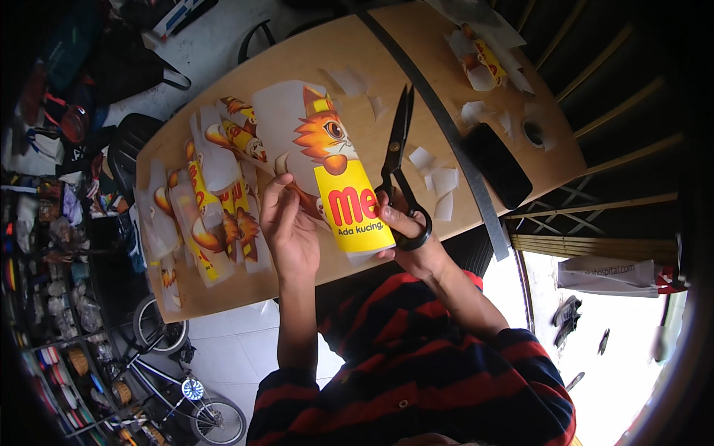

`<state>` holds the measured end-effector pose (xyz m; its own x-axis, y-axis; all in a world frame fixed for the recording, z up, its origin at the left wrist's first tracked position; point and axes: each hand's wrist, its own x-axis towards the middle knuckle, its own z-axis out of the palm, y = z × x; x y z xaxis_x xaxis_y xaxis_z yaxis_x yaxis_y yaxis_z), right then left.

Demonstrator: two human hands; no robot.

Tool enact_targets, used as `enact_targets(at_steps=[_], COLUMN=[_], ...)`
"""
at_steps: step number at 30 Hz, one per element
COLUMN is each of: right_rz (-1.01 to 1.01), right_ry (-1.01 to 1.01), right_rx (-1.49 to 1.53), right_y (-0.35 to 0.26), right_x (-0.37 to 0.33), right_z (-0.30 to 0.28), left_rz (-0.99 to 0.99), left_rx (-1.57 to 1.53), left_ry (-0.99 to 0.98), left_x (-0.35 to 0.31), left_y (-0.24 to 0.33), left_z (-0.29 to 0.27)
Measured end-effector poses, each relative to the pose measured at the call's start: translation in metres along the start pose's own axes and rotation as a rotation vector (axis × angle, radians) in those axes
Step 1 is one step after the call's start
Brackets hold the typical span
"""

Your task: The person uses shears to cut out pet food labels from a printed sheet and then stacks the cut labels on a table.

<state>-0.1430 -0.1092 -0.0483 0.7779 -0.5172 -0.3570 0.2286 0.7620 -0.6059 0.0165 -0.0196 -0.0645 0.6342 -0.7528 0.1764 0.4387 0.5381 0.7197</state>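
Above the table's near edge I hold up a curled sticker sheet (pixel 327 156), printed with an orange cartoon cat over a yellow panel with red lettering. My left hand (pixel 291 230) is at its left edge, fingers bent, the sheet's edge by the fingertips. In my right hand (pixel 409 241) are black-handled scissors (pixel 399 160), blades pointing up and away, slightly apart. The right thumb also presses on the sheet's right edge. Several similar cut cat stickers (pixel 201 201) lie in an overlapping pile on the table to the left.
The brown table (pixel 297 63) carries a long dark metal ruler (pixel 446 123), a black phone (pixel 497 165) and white paper scraps (pixel 442 182). More printed sheets (pixel 483 63) lie at the far right, near a tape roll (pixel 533 134). A bicycle (pixel 175 379) stands on the floor at left.
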Motion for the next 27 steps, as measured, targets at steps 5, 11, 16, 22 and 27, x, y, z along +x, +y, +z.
enact_targets(at_steps=[5,11,16,22,27], right_rz=[-0.166,-0.098,-0.085,-0.204,-0.386], right_ry=[-0.206,-0.361,-0.216,0.001,0.051], right_rx=[0.128,-0.076,-0.237,-0.532,-1.135], right_y=[0.003,0.003,0.003,-0.017,-0.030], right_x=[0.026,0.020,0.016,0.019,0.030], right_z=[-0.032,-0.029,-0.017,-0.035,-0.047], left_rz=[-0.020,0.099,0.413,0.417,0.201], left_rx=[0.123,0.457,1.190,1.289,1.519], left_ry=[0.075,0.084,0.313,0.300,0.258], left_x=[-0.007,-0.011,-0.010,-0.004,-0.012], left_y=[-0.007,-0.031,-0.038,-0.011,-0.008], left_z=[-0.009,0.000,0.007,-0.001,-0.007])
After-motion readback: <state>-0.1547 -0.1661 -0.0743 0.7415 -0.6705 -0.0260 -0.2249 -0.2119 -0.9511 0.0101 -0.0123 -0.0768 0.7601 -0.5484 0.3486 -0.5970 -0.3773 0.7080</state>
